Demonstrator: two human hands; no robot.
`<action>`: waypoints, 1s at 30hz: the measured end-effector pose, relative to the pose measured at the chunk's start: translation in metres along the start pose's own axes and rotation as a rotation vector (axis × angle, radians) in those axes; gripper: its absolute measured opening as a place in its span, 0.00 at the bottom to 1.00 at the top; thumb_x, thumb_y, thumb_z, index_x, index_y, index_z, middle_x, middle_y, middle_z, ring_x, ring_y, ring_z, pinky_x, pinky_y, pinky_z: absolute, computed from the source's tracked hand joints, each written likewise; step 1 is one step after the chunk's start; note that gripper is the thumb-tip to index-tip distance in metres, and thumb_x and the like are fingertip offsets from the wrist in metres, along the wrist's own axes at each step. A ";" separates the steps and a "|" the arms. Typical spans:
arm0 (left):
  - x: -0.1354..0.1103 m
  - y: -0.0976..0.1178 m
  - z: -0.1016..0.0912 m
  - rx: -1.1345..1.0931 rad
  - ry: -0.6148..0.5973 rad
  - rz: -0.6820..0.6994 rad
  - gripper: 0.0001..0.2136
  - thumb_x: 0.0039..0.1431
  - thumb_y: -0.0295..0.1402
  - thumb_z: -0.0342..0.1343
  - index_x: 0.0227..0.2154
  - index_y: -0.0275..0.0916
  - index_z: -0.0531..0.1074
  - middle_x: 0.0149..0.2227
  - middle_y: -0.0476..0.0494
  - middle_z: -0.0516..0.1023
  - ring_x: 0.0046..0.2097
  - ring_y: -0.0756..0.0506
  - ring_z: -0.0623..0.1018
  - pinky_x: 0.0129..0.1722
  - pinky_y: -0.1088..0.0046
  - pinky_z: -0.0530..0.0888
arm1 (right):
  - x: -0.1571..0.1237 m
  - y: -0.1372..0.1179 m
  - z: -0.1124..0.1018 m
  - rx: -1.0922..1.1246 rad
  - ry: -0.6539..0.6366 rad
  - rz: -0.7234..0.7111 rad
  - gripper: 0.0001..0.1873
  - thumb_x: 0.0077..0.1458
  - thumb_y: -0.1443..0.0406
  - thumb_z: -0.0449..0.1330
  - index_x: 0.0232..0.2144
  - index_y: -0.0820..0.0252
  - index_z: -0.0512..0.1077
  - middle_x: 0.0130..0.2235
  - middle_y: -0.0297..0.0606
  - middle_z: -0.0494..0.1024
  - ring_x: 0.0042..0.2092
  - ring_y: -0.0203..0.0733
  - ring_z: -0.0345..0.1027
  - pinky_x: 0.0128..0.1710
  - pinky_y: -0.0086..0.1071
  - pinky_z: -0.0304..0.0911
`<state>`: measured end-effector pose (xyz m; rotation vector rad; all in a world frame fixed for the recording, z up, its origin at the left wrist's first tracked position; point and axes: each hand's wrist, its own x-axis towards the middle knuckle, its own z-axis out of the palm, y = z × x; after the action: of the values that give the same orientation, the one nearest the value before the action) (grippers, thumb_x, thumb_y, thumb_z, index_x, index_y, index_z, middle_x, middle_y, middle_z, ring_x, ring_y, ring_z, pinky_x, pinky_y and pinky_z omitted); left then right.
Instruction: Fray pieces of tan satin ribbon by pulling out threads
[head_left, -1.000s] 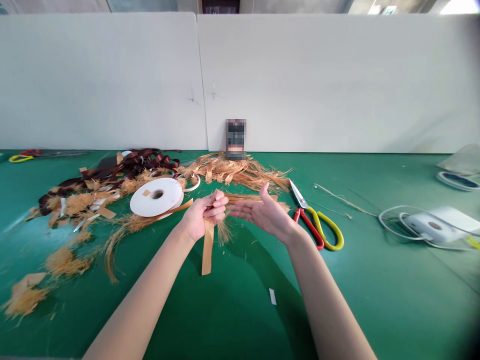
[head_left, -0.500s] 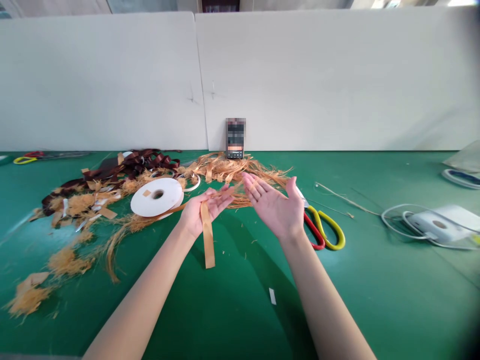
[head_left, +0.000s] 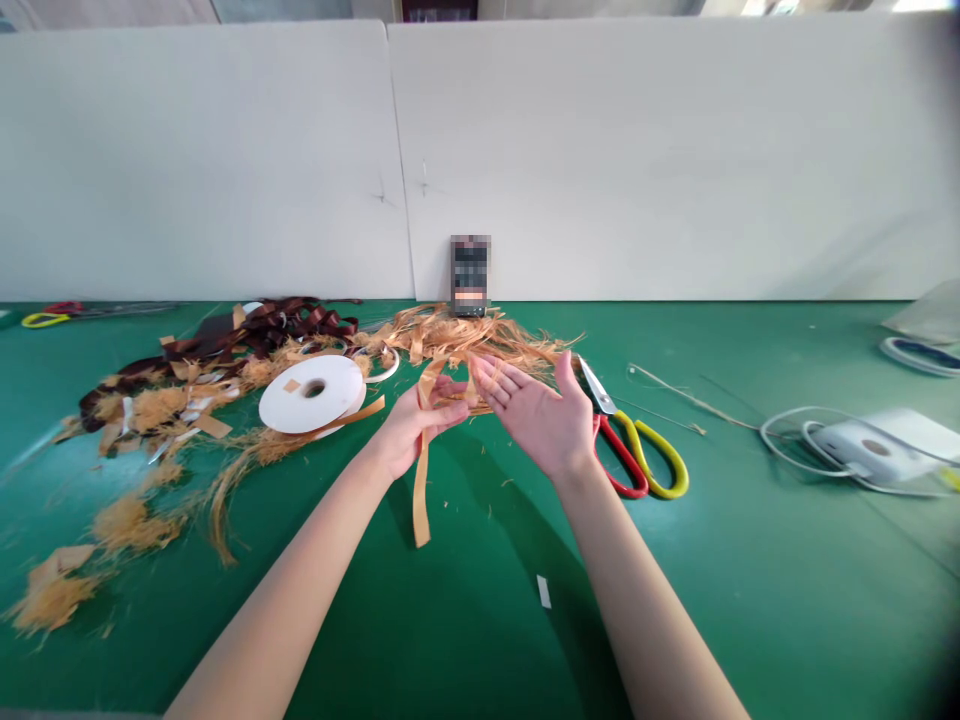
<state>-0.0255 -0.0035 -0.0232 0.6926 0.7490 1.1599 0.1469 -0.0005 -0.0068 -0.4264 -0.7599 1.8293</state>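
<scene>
My left hand is closed, its thumb pressed over a tan ribbon. One length of the ribbon hangs down toward the table, and another part loops up above the fingers. Palm up, my right hand has its fingers stretched out together and the thumb apart. Its fingertips are close to a frayed part of the ribbon; whether they touch it I cannot tell. Behind both hands spreads a heap of frayed tan ribbon strips. Scissors with one red and one yellow handle lie beside my right hand.
A white ribbon spool lies left of my hands. Brown ribbon and tan frayed scraps spread farther left. A phone leans against the white board. At right is a white device with a cable.
My left thumb has come down on the ribbon, which now loops up above the hand. My right hand has shifted slightly left, uncovering more of the scissor blades.
</scene>
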 end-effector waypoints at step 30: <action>-0.015 0.008 0.018 -0.002 -0.102 -0.227 0.23 0.62 0.49 0.43 0.44 0.33 0.69 0.41 0.34 0.78 0.42 0.42 0.79 0.47 0.62 0.72 | -0.004 0.008 0.025 -0.319 -0.135 -0.012 0.39 0.59 0.42 0.36 0.46 0.64 0.73 0.50 0.47 0.76 0.55 0.48 0.66 0.61 0.44 0.50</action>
<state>-0.0183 -0.0174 -0.0041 0.6427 0.7202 0.9115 0.1281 -0.0138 0.0061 -0.5041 -1.1527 1.7421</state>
